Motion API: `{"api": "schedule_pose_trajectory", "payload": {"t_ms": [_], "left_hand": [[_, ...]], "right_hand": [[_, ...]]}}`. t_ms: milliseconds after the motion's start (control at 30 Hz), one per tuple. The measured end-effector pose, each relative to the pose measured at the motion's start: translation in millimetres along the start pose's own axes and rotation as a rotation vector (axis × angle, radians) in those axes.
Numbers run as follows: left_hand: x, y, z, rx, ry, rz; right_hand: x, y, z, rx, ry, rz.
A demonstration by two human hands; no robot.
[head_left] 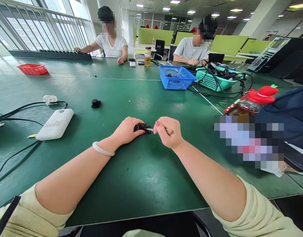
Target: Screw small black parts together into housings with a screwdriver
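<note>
My left hand [126, 130], with a pale bangle at its wrist, is closed on a small black part [144, 125] lying on the green table. The thumb and fingers grip its left side and hide some of it. In my right hand [171, 123] is a thin hand tool [170, 131] with a light brown handle, the fist wrapped around it. Its narrow metal shaft points left, and its tip meets the right side of the black part. Whether the tip is inside or only against the part cannot be made out.
Another small black part [96, 103] lies farther off. White power bank [55, 124] and cables are at left; a red tray [32, 69] is behind. Blue basket [177, 79], green basket [210, 80] and red-lidded bottle [252, 100] stand right. Two people sit across the table.
</note>
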State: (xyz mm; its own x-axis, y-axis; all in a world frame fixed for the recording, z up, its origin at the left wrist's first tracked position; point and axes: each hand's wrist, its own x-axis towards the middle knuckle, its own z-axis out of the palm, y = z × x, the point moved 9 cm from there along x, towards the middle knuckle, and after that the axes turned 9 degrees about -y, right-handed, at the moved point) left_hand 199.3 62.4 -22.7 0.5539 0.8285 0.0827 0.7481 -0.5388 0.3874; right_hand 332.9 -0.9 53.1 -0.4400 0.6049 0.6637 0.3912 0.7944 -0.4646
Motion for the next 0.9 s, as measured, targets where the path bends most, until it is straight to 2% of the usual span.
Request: {"api": "schedule_pose_trajectory", "payload": {"t_ms": [200, 367, 467, 633, 800, 900], "left_hand": [[-2.3, 0.5, -1.9, -0.019, 0.002, -0.003], [-3.1, -0.9, -1.8, -0.017, 0.017, -0.010], [-2.6, -0.2, -1.9, -0.028, 0.012, -0.006], [-2.6, -0.7, -2.9, -0.028, 0.007, -0.019], [-2.1, -2.3, -1.9, -0.011, 0.017, -0.009], [-1.7, -2.6, -1.5, -0.022, 0.017, 0.004]], "right_hand": [[1.0, -32.8, 33.2, -0.328, -0.213, -0.269], [-4.0, -44.9, 50.5, -0.400, -0.269, -0.398], [-3.3, -40.2, 45.8, -0.439, -0.252, -0.376], [0.5, -27.7, 22.5, -0.431, -0.130, -0.280], [1.1, -23.1, 10.5, -0.363, -0.038, -0.234], [2.7, -10.4, 5.6, -0.322, 0.009, -0.134]]}}
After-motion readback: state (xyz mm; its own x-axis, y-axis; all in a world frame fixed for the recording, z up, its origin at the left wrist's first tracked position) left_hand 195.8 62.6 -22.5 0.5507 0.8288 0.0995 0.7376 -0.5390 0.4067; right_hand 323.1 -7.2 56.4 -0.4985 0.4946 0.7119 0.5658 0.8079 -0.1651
